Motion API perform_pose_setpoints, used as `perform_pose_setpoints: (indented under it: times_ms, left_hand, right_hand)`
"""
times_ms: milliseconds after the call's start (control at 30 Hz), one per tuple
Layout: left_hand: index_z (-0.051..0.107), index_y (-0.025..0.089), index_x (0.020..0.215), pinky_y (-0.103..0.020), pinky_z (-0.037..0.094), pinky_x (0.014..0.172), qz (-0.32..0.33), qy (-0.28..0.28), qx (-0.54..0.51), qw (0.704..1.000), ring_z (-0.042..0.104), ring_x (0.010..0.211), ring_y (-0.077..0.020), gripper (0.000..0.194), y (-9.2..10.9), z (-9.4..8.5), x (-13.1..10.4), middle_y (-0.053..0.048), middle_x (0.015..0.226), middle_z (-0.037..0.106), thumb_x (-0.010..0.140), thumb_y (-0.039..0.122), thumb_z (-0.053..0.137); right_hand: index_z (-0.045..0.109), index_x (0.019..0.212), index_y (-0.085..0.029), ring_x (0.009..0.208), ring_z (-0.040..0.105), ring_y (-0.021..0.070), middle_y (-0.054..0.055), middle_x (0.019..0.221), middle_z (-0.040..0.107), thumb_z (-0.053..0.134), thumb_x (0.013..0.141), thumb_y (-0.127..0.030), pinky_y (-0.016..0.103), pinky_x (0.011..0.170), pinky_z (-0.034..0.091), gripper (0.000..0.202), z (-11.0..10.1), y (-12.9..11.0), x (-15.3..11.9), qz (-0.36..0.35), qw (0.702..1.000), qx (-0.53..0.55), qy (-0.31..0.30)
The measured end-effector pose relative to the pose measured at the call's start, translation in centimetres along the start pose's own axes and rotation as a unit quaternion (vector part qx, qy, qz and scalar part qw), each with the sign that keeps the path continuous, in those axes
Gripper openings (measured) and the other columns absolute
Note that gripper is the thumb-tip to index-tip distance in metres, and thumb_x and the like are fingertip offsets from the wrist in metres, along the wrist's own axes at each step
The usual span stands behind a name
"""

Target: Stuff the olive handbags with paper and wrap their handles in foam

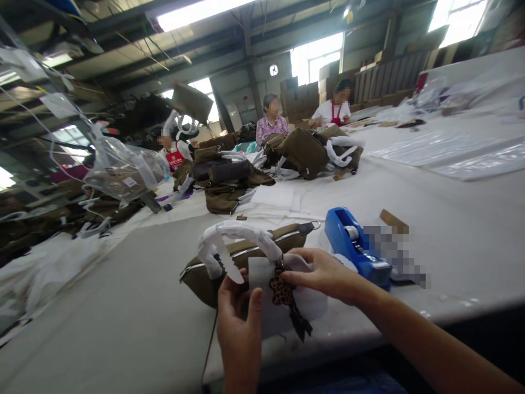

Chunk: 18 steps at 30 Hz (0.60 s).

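An olive-green handbag (217, 282) with a silver zipper lies in front of me, its curved handle (240, 230) wrapped in white. A white strip (229, 262) with a jagged edge hangs from the handle. My right hand (324, 271) pinches a leopard-print flower charm (281, 290) with a dark tassel, thumb on its front. Behind the charm is a white sheet (262, 317) against the bag. My left hand (240, 325) is at the sheet's left edge, thumb in front and fingers curled partly behind it; the fingertips are partly hidden.
A blue tape dispenser (348, 241) stands right of the bag, near a brown piece (394, 221). Olive bags with white-wrapped handles (303, 153) are piled farther back. Clear plastic sheets (455, 153) lie at right. Several people sit across the table (156, 284).
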<state>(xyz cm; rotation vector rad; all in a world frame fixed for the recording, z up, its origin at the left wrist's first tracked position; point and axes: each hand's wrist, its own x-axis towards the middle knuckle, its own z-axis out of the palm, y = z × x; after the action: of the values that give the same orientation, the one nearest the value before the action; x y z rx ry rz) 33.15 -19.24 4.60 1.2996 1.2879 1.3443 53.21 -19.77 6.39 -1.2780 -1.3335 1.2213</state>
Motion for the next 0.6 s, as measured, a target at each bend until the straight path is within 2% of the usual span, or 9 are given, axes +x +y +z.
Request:
perform_pose_setpoints:
  times_ms: [100,167,233,333,433,533,600]
  left_hand:
    - [0.061,0.016,0.129,-0.044,0.051,0.103,-0.129,-0.137,-0.139,0.972,0.064,0.121,-0.0349,0.068,1.0,-0.3,0.2,-0.016,0.123,0.071,0.082,0.063,0.072]
    - [0.067,0.012,0.127,-0.048,0.052,0.102,-0.18,-0.22,-0.139,0.949,0.066,0.117,-0.0377,0.068,1.3,-0.3,0.4,-0.018,0.118,0.074,0.081,0.062,0.075]
    - [0.072,0.012,0.122,-0.047,0.051,0.103,-0.173,-0.259,-0.084,0.947,0.067,0.117,-0.0381,0.064,1.2,-0.1,0.4,-0.017,0.118,0.075,0.077,0.058,0.08]
    - [0.075,0.017,0.119,-0.044,0.047,0.109,-0.12,-0.22,-0.018,0.968,0.065,0.122,-0.0355,0.054,0.7,0.6,0.2,-0.012,0.121,0.075,0.078,0.052,0.081]
    - [0.077,0.018,0.116,-0.044,0.045,0.112,-0.104,-0.191,-0.017,0.976,0.064,0.124,-0.0342,0.047,0.0,1.3,-0.1,-0.01,0.12,0.076,0.083,0.051,0.077]
    - [0.076,0.017,0.118,-0.045,0.049,0.108,-0.152,-0.209,-0.059,0.964,0.067,0.119,-0.0344,0.049,-0.7,1.5,-0.2,-0.012,0.119,0.076,0.083,0.051,0.077]
    - [0.075,0.016,0.119,-0.045,0.053,0.103,-0.2,-0.208,-0.102,0.952,0.07,0.113,-0.034,0.051,-1.1,1.4,-0.3,-0.013,0.116,0.076,0.082,0.05,0.079]
  right_hand:
    - [0.074,0.103,-0.017,0.087,0.066,0.0191,0.004,0.095,0.074,0.078,0.082,-0.045,0.025,0.069,0.05,0.036,-0.5,-0.1,0.0,0.015,0.999,0.014,-0.031]
    - [0.074,0.104,-0.017,0.087,0.066,0.019,0.004,0.096,0.074,0.077,0.083,-0.046,0.025,0.069,0.051,0.037,-0.7,0.0,0.1,0.018,0.999,0.011,-0.043]
    - [0.073,0.106,-0.017,0.086,0.067,0.0185,0.004,0.097,0.075,0.075,0.085,-0.045,0.025,0.071,0.051,0.034,-0.7,0.0,0.1,0.003,0.999,-0.01,-0.044]
    - [0.075,0.105,-0.02,0.088,0.068,0.0192,0.002,0.097,0.076,0.073,0.087,-0.039,0.027,0.076,0.052,0.027,-0.6,-0.4,0.0,-0.041,0.996,-0.072,-0.016]
    - [0.076,0.111,-0.022,0.099,0.069,0.0234,0.003,0.105,0.077,0.07,0.089,-0.039,0.032,0.09,0.052,0.027,-0.7,-0.9,-0.6,-0.081,0.99,-0.112,-0.001]
    - [0.067,0.131,-0.024,0.117,0.065,0.0271,0.007,0.128,0.071,0.068,0.092,-0.046,0.039,0.105,0.049,0.045,-1.2,-0.1,-1.9,-0.082,0.995,-0.052,0.022]
    - [0.057,0.143,-0.023,0.12,0.064,0.0282,0.01,0.135,0.066,0.062,0.095,-0.054,0.043,0.105,0.051,0.057,-1.5,1.6,-3.2,-0.045,0.997,0.048,0.037]
